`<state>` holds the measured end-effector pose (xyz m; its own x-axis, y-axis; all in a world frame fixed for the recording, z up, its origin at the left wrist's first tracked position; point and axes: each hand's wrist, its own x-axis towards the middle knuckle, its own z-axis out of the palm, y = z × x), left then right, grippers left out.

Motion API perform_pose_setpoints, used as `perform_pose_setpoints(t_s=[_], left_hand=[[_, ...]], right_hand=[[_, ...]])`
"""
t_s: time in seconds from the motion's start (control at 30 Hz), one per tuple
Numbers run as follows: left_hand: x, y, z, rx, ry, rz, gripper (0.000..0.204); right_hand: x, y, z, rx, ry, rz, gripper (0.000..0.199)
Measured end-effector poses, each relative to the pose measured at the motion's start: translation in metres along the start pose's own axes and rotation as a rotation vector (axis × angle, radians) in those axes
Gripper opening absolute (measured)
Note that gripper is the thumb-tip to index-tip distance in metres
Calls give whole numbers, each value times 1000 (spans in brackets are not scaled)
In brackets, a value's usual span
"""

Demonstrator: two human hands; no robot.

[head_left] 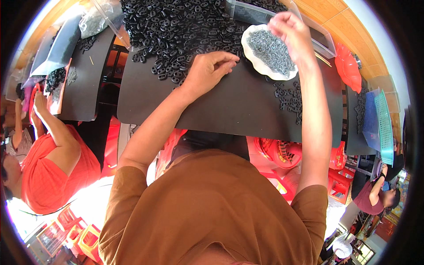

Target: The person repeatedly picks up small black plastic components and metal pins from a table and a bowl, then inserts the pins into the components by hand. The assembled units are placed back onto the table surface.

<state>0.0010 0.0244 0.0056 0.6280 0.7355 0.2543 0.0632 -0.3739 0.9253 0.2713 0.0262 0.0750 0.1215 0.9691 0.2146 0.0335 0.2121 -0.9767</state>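
Black mat [229, 106]: left hand [207, 68] curled, fingertips on black ring pile [176, 31]; right hand [289, 28] pinching above white dish [254, 35] of grey pieces [271, 53].

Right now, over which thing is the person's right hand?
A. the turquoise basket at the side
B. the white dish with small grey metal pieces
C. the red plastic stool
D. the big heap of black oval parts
B: the right hand is raised over the far edge of the white dish of grey pieces, while the left hand rests by the heap of black parts.
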Motion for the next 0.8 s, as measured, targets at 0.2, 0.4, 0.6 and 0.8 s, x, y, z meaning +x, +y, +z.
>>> perform_pose_setpoints(t_s=[0.2,0.4,0.6,0.8], left_hand=[[-4,-6,4,269,-19,268,14],[-5,-4,19,535,52,375,26],[-7,-2,24,691,-28,306,29],[-12,-5,23,684,9,306,23]], right_hand=[[22,6,4,-386,280,-272,23],[-54,24,30,-912,95,-183,11],[-98,-32,57,-274,78,-146,10],[-155,-155,113,629,-773,-397,20]])
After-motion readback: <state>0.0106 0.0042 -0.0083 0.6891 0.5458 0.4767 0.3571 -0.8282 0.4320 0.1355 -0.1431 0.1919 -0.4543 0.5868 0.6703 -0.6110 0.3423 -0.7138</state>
